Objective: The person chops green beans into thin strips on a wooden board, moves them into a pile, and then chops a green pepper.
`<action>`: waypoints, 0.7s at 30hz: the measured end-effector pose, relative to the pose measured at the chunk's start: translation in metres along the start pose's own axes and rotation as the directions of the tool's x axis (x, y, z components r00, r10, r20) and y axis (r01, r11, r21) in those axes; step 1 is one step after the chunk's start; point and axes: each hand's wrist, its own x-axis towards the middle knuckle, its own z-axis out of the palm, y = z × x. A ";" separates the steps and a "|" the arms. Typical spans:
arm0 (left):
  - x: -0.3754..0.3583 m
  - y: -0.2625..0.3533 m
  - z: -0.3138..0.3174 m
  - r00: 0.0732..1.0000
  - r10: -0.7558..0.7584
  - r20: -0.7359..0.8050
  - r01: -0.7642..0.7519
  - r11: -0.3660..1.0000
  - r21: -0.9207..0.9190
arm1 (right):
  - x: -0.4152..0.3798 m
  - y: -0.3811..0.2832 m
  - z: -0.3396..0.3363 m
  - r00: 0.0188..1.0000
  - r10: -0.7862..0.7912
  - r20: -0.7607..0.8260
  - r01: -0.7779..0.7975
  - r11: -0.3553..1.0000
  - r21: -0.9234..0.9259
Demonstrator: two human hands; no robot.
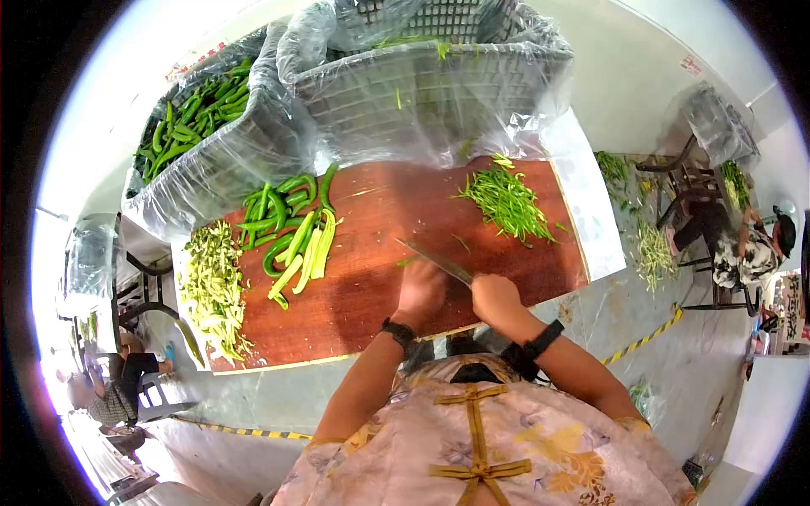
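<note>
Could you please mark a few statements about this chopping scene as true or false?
1. The right hand holds a knife over the red-brown cutting board. True.
2. The left hand grips a whole pepper. False: it rests on the board by the blade, with at most a small green piece under it.
3. Whole and halved green peppers lie on the board's left part. True.
4. The basket directly behind the board is heaped with peppers. False: it is nearly empty; the basket of peppers stands left of it.
5. Thin green strips are piled on the board's far right. True.
</note>
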 end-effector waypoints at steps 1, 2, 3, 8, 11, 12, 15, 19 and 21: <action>-0.002 0.003 0.000 0.999 -0.021 0.028 0.022 0.999 -0.024 | 0.004 -0.001 0.003 0.998 -0.043 -0.051 0.043 0.999 0.005; -0.005 0.005 -0.001 0.997 -0.040 0.059 0.043 0.998 -0.047 | 0.006 -0.002 0.005 0.991 -0.083 -0.103 0.084 0.996 0.010; 0.004 -0.002 -0.001 0.999 -0.025 0.048 0.027 0.999 -0.036 | 0.019 -0.003 0.005 0.988 -0.087 -0.124 0.088 0.996 0.008; 0.008 0.007 -0.016 1.000 0.013 -0.010 -0.013 0.999 -0.033 | 0.028 -0.001 0.004 0.966 -0.067 -0.251 0.076 0.997 0.028; 0.002 0.001 -0.014 0.993 -0.045 0.109 0.055 0.994 -0.092 | 0.018 0.012 0.005 0.957 -0.081 -0.279 0.084 0.996 -0.001; 0.002 -0.002 -0.014 0.993 -0.042 0.108 0.052 0.994 -0.093 | 0.008 0.013 0.004 0.941 -0.115 -0.319 0.131 0.991 0.029; -0.001 -0.002 -0.011 0.995 0.008 0.097 -0.009 1.000 0.017 | -0.023 0.012 0.005 0.980 -0.081 -0.180 0.080 0.997 -0.015; 0.004 -0.003 -0.014 0.998 0.030 0.051 -0.033 0.998 0.050 | -0.032 0.011 -0.006 0.991 -0.068 -0.116 0.070 0.998 0.011; 0.004 -0.003 -0.013 0.998 0.015 0.058 -0.017 0.999 0.028 | -0.033 0.009 -0.009 0.992 -0.057 -0.113 0.057 0.998 0.001</action>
